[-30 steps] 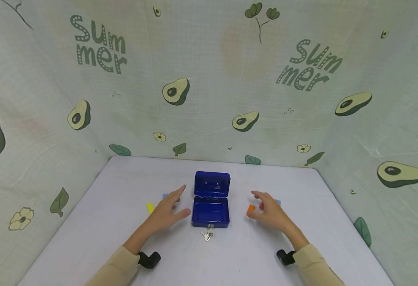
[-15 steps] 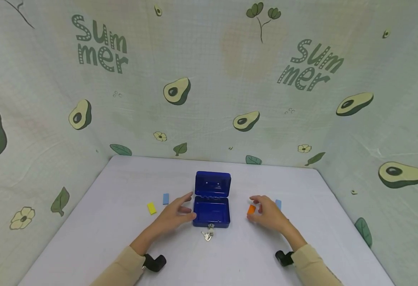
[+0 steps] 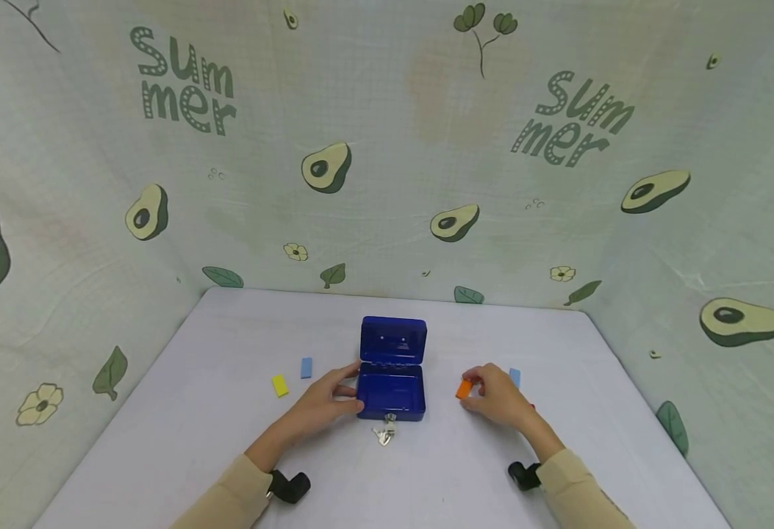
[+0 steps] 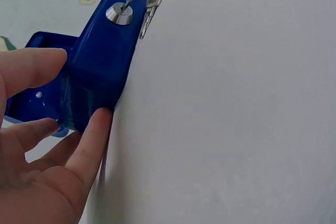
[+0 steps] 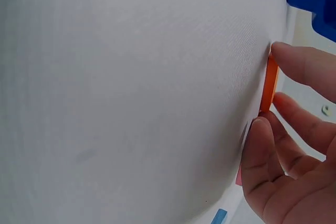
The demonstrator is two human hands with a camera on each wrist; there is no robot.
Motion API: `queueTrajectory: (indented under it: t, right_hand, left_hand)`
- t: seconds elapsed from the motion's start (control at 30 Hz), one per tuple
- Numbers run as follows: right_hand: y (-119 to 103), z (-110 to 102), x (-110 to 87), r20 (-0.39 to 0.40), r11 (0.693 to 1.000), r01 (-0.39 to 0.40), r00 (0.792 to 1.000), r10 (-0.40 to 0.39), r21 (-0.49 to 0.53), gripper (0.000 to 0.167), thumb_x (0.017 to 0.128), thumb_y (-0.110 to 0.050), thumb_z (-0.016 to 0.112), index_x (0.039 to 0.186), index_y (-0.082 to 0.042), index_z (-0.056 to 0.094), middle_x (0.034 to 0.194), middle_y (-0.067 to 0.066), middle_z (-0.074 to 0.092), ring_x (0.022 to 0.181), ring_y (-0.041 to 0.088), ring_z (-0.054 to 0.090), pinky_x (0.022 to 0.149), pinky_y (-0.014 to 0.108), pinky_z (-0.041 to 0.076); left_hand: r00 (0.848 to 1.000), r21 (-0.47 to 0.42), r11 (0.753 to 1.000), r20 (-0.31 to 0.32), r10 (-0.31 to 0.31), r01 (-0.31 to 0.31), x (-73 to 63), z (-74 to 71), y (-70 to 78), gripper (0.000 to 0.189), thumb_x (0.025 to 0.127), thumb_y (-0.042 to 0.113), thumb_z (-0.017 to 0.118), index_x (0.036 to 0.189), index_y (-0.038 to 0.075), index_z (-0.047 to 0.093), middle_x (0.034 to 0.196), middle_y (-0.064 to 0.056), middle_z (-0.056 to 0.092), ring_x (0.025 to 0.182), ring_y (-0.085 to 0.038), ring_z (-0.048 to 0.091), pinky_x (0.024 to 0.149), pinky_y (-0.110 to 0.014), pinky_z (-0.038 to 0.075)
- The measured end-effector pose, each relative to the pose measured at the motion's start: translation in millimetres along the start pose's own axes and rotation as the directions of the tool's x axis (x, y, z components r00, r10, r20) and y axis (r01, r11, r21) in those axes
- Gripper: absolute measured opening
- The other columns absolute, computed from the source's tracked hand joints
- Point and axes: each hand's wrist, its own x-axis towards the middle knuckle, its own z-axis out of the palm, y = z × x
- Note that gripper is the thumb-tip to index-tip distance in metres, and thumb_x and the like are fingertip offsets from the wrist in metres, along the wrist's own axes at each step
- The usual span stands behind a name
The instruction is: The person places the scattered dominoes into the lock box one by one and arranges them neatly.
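A small blue metal cash box [image 3: 392, 393] sits on the white table with its lid [image 3: 394, 339] raised. Keys [image 3: 384, 435] hang from the lock at its front. My left hand [image 3: 323, 397] is at the box's left side, its fingertips resting against the wall and the thumb near the front left corner, as the left wrist view shows close up. Over to the right, my right hand [image 3: 499, 397] pinches an orange rectangular block [image 5: 269, 83] by its two ends between thumb and fingers, low at the tabletop.
Left of the box lie a yellow block [image 3: 280, 385] and a light blue block [image 3: 306, 367]. Another light blue block [image 3: 515, 377] is just beyond my right hand, and a red piece [image 5: 239, 177] is mostly hidden by that hand. Printed cloth [image 3: 387, 184] walls the table on three sides.
My left hand has moved right, from beside the box to touching its left side, uncovering the light blue block. My right fingers have closed in on the orange block.
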Motion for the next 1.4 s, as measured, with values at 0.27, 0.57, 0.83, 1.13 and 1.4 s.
queueTrajectory:
  t: [0.27,0.57,0.83,1.13,1.4]
  right_hand:
    - [0.3,-0.1,1.2,0.005,1.0,-0.03,1.0,0.03,-0.01,0.038,0.086,-0.007,0.087,0.122,-0.001,0.074,0.1,0.008,0.062,0.088,0.02,0.052,0.075,0.029,0.046]
    - [-11.1,-4.0,1.4,0.002,0.998,0.059,0.998,-0.059,0.029,0.038,0.087,-0.008,0.085,0.122,-0.004,0.073,0.113,0.006,0.068,0.094,0.02,0.061,0.081,0.03,0.055]
    - [-50.7,-8.5,8.5,0.026,0.986,0.155,0.987,-0.157,0.06,0.039,0.087,-0.011,0.088,0.123,-0.005,0.073,0.117,0.007,0.069,0.099,0.024,0.065,0.078,0.029,0.06]
    - [-82.5,5.8,20.6,0.069,0.967,0.239,0.967,-0.245,0.086,0.039,0.09,-0.013,0.086,0.126,-0.006,0.073,0.119,0.009,0.07,0.1,0.027,0.064,0.075,0.025,0.058]
    - [-99.5,31.1,32.4,0.115,0.955,0.288,0.949,-0.294,0.065,0.039,0.091,-0.015,0.085,0.127,-0.005,0.073,0.114,0.008,0.066,0.097,0.022,0.062,0.08,0.027,0.058]
  left_hand:
    - [0.999,0.015,1.0,0.042,0.008,-0.009,0.9,-0.9,-2.4,0.079,0.098,0.022,0.078,0.166,0.014,0.038,0.163,-0.015,0.046,0.131,-0.031,0.062,0.106,-0.046,0.055]
    - [0.998,0.051,0.999,0.07,0.0,-0.004,2.7,-1.8,-0.6,0.078,0.101,0.022,0.075,0.167,0.018,0.035,0.165,-0.013,0.044,0.135,-0.032,0.059,0.111,-0.051,0.051]
    - [0.998,0.048,0.999,0.068,-0.012,0.009,1.9,-3.1,-0.9,0.078,0.1,0.022,0.075,0.167,0.021,0.035,0.166,-0.011,0.043,0.135,-0.031,0.059,0.112,-0.054,0.05]
    - [0.997,0.046,0.999,0.076,-0.02,0.016,-0.3,-5.8,-0.1,0.078,0.1,0.022,0.075,0.168,0.021,0.035,0.167,-0.01,0.042,0.136,-0.032,0.058,0.112,-0.055,0.049]
    - [0.995,0.026,0.999,0.089,-0.041,0.039,-0.2,-6.9,0.3,0.078,0.101,0.024,0.074,0.168,0.023,0.034,0.169,-0.009,0.039,0.138,-0.032,0.057,0.114,-0.058,0.047]
